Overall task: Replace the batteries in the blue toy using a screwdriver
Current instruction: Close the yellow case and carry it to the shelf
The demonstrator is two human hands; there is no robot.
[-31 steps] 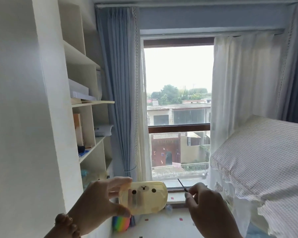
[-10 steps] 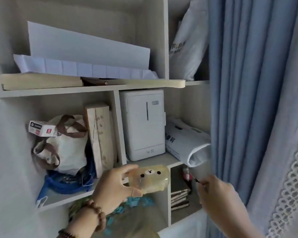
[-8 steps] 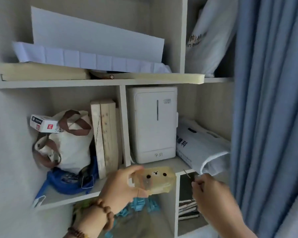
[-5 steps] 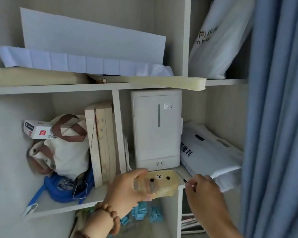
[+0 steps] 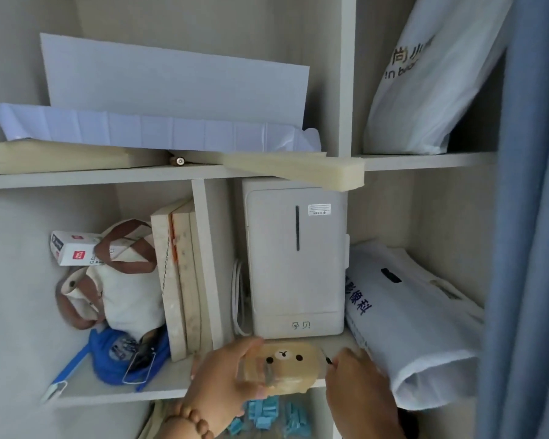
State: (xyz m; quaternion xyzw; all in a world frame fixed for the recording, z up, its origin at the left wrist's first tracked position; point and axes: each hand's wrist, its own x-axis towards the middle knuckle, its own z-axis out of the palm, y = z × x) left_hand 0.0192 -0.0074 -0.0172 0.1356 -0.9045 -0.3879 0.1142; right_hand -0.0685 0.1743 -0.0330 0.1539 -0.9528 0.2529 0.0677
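My left hand grips a translucent yellow case with a bear face, held in front of the shelf edge. Beside its right end, my right hand pinches a thin dark screwdriver; only the tip shows above the fingers. A blue bundle lies on the shelf to the left, and small blue pieces sit below the case. I cannot tell which of them, if any, is the blue toy.
A white appliance stands on the shelf just behind the case. Boards and a cloth bag stand left of the divider. A white plastic bag lies right. Blue curtain hangs at the right edge.
My view turned from the window to the shelves and drew closer. Both hands kept their hold and now sit lower in frame, with the screwdriver tip nearer the case.
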